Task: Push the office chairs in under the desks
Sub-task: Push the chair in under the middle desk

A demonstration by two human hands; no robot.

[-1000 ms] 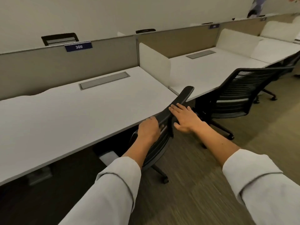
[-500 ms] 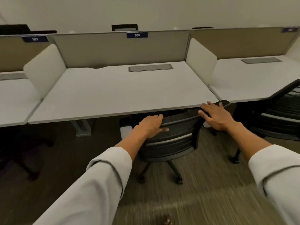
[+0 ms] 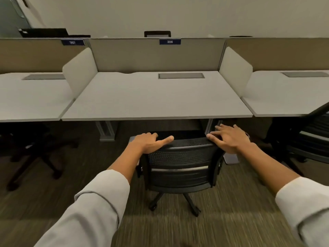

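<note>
A black mesh office chair (image 3: 179,168) stands on the carpet facing the white desk (image 3: 151,100) marked 306, its backrest towards me and its seat partly under the desk's front edge. My left hand (image 3: 149,142) curls over the top left corner of the backrest, thumb lying along the rim. Spread flat on the top right corner lies my right hand (image 3: 229,138), its fingers apart and not wrapped around anything.
A second black chair (image 3: 311,136) stands out from the desk on the right. Another chair (image 3: 32,147) sits in shadow under the left desk. White dividers (image 3: 80,70) separate the desks. A grey desk leg (image 3: 106,131) stands left of the chair.
My view has swung round to face desk 306 squarely. The chair has turned with my hands from edge-on to backrest towards me, in front of the desk.
</note>
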